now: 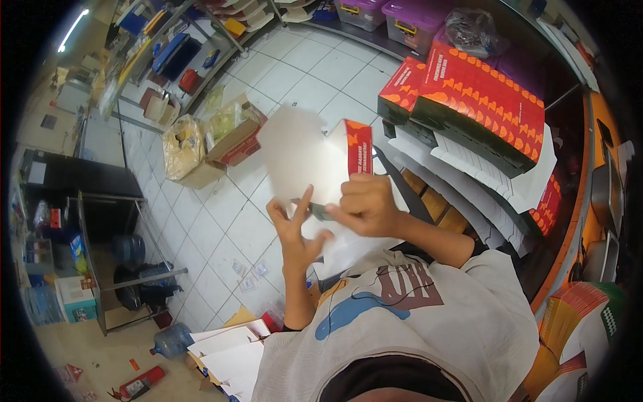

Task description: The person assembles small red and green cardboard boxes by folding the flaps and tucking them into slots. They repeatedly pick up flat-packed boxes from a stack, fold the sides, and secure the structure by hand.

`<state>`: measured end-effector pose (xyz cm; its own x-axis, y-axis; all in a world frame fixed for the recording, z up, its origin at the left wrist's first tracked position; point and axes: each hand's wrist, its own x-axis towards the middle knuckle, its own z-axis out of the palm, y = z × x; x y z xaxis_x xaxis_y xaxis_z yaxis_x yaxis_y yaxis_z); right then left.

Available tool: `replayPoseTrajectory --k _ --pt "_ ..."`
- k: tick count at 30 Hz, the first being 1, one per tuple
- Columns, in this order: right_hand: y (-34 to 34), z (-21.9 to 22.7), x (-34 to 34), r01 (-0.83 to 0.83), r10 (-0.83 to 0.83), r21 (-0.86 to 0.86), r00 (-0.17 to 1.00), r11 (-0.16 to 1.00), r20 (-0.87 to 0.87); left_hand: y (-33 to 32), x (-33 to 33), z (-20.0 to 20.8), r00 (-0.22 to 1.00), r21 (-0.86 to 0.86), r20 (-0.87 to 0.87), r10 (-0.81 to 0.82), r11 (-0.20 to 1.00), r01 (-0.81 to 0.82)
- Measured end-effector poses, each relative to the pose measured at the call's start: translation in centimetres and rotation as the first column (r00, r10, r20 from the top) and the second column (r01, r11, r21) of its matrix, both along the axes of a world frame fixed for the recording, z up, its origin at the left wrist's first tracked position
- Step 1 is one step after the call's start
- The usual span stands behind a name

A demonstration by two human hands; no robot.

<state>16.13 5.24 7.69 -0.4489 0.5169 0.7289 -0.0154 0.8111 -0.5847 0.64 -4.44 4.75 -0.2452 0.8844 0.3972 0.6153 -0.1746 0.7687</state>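
Spread fingers mark the left hand [293, 231], its thumb standing well apart from the index finger, which reaches to the near edge of a partly folded carton [295, 147]. Curled fingers mark the right hand [368, 202], set at the lower end of the carton's red panel [359, 147], its thumb pointing toward 9 o'clock beside a dark green flap [320, 212]; blur and the knuckles hide whether it truly pinches the board, so I cannot tell.

Taking the whole view as the dial, the carton sits near the centre and runs up toward 12 o'clock, its pale inner face uppermost. At 2 o'clock rise stacked red boxes [482, 100] with dark green sides, and white-flapped cartons [469, 177] lie just below them, toward 3 o'clock. Purple-lidded bins [412, 27] stand at 1 o'clock. At 10 o'clock, a cardboard box [241, 151] of yellowish bags rests on the tiled floor [231, 234]. White sheets [231, 355] lie at 7 o'clock, with a blue water jug [172, 340] just beside them and a red fire extinguisher [142, 383] farther out.
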Motion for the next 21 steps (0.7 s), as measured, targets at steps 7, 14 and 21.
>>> replayPoseTrajectory --k 7,14,21 --pt "-1.6 5.9 3.7 0.026 -0.045 0.046 0.876 0.999 0.480 -2.2 -1.4 -2.1 0.903 -0.131 0.428 0.012 0.990 0.048" --pt "1.5 7.1 15.2 -0.321 0.404 -0.298 0.871 0.899 0.282 1.8 -5.5 -2.0 0.649 0.328 0.556 -0.519 0.855 0.402" --pt "-4.1 7.6 22.7 0.439 -0.471 -0.175 0.794 0.882 -0.384 13.6 9.6 7.4 0.777 0.183 0.398 -0.488 0.872 0.454"
